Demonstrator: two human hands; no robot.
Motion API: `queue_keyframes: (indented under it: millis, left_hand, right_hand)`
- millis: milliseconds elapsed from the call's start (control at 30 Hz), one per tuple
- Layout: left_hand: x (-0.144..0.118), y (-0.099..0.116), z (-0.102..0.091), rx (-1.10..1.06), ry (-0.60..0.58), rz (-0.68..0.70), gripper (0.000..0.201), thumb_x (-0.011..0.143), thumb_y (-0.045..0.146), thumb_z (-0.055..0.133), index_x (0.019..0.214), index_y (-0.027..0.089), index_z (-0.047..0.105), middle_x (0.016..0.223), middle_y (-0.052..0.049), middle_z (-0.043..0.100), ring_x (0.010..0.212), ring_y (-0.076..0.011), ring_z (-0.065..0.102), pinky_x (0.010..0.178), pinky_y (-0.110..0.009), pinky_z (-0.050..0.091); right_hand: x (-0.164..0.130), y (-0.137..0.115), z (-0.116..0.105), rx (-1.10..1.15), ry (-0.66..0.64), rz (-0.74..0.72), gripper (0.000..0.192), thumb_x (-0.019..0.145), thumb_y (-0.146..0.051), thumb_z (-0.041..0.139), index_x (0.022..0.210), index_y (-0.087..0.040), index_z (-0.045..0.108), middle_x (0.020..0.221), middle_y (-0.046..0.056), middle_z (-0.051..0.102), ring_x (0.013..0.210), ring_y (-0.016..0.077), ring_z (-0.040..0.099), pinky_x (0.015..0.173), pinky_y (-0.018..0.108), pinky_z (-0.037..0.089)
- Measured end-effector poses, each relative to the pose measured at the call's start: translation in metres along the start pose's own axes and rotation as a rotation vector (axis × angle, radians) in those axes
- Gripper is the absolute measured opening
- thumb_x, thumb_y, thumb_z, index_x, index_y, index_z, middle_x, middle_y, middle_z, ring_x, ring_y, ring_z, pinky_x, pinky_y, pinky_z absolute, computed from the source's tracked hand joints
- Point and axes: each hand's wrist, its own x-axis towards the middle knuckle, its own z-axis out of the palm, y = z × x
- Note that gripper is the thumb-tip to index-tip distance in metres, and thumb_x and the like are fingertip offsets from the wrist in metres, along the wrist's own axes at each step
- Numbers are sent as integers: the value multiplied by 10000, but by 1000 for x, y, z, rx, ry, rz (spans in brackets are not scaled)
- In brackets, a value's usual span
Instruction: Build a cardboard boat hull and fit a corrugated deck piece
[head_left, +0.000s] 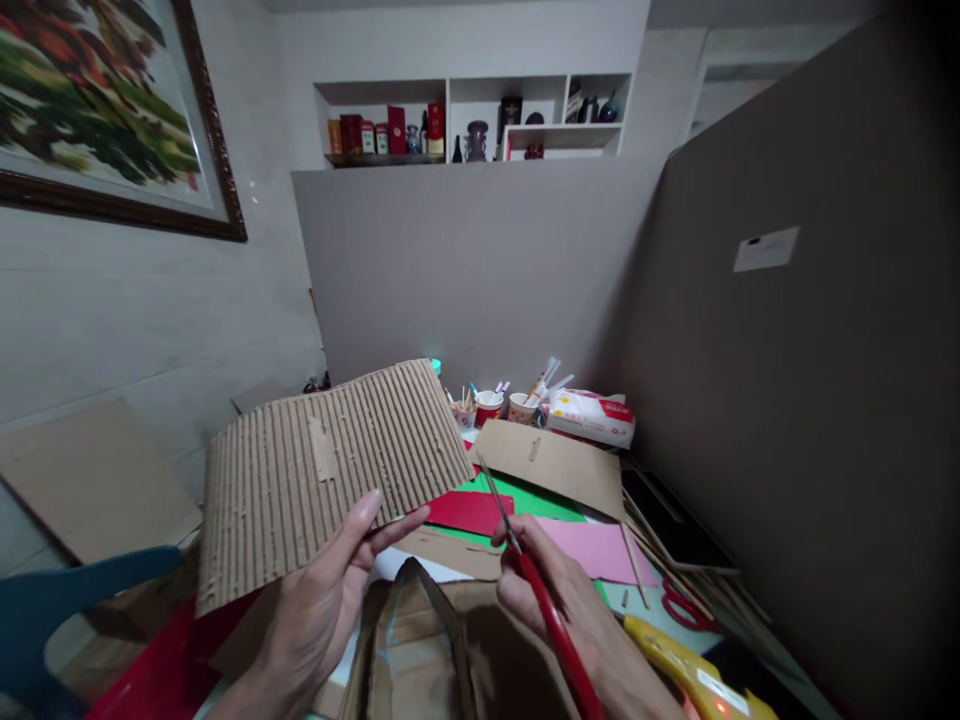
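Hand work: left hand [326,605] and right hand [574,595] both loaded. Step reads as blade work on corrugated sheet [270,500], my judgement. A cut would call for a steady sheet, blade lined up on the edge, left fingers clear.
Corrugated sheet: biggest piece in play, lifted above the table left of centre, ribs facing the camera, slightly bowed; a smooth patch [322,450] sits near its middle.
Blue-marked cardboard [420,640]: low and central, nearest the body, between the forearms.
Flat cardboard [559,465]: on the table beyond the right hand, neither hand on it.
Left hand: closed to a pinch on the sheet's lower edge, thumb on the ribbed face, other fingers behind or under.
Right hand: curled round red-handled tool [551,610], no gap left in the grip.
Yellow tool [675,660]: on the table beside the right forearm.
Red-handled tool: probably scissors; the hand hides too much to be sure.
Blade tip [484,462]: points away, just beside the sheet's right corner; contact can't be told.
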Motion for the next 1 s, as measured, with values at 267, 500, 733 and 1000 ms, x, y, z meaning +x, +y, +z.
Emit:
queue_keyframes:
  millis: [267, 500, 733, 1000]
  left_hand:
    - [-5, -18, -2, 39, -85, 16, 75, 794, 178, 754, 846, 125, 762, 1120, -91, 767, 1025, -262, 745, 1062, -378, 531]
    - [-3, -27, -8, 42, -74, -80, 341, 601, 310, 911, 872, 143, 787, 1095, -68, 779, 937, -279, 769, 1229, -445, 291]
    - [-4, -22, -4, 59, -49, -55, 448, 442, 356, 968, 783, 133, 780, 1012, -91, 791, 920, -288, 771, 1224, -432, 288]
    - [-5, -21, -3, 51, -106, -112, 256, 590, 303, 922, 759, 167, 786, 904, -40, 801, 946, -272, 766, 1210, -416, 314]
  right_hand:
    - [-6, -20, 14, -43, -66, 53, 314, 892, -521, 525, 1063, -263, 581, 849, -9, 647, 645, 169, 542, 663, 282, 423]
    - [-10, -42, -3, -94, -72, 89, 279, 942, -500, 527, 1078, -267, 595, 825, -22, 649, 707, 172, 574, 637, 248, 404]
    - [-10, -33, 2, -86, -76, 82, 268, 940, -502, 520, 1075, -282, 591, 842, -36, 641, 696, 159, 551, 613, 243, 373]
    - [-8, -23, 13, -87, -23, 98, 350, 948, -552, 470, 1088, -264, 612, 786, -32, 616, 620, 157, 503, 635, 268, 400]
